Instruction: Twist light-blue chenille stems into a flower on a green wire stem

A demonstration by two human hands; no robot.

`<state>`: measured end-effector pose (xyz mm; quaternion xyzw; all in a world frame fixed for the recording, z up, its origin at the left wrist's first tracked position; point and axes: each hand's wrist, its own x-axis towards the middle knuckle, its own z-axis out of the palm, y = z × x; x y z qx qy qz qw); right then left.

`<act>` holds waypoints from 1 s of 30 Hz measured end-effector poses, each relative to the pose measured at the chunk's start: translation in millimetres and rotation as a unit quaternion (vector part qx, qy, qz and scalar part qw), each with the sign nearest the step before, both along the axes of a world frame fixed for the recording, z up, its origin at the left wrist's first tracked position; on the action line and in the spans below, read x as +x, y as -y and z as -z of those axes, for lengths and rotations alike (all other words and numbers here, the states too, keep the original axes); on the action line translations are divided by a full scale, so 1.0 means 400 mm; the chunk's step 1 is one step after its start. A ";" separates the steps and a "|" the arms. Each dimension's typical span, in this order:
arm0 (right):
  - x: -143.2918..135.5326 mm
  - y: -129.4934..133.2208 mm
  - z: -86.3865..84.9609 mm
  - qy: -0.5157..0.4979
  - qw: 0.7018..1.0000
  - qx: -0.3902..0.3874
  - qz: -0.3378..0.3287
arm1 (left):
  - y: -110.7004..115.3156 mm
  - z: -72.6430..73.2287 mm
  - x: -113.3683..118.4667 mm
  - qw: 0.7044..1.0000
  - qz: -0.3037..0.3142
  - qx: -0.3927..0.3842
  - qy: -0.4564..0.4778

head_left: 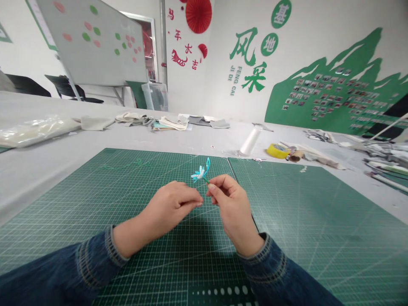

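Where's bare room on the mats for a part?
Right mat: wide patch between the right hand and the mat's right edge. Left mat: patch left of the left hand, nearer than the green threads. Crowded: around both hands and the flower; past the mats, among cloth, tape and white cone.

Through my remote feed I saw smooth, plastic-looking cutting mats with a faint sheen, and matt denim sleeves with ridged stitching. The flower glistened in places. The bag was glossy, see-through plastic; the scraps looked like matt cloth, the tape like shiny plastic.
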<state>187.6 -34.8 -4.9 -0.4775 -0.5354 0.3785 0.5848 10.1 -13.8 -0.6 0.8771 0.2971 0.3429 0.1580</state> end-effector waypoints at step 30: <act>0.005 0.020 -0.016 0.384 0.883 0.229 -0.140 | -0.077 -0.060 -0.096 0.972 -0.116 -0.205 0.010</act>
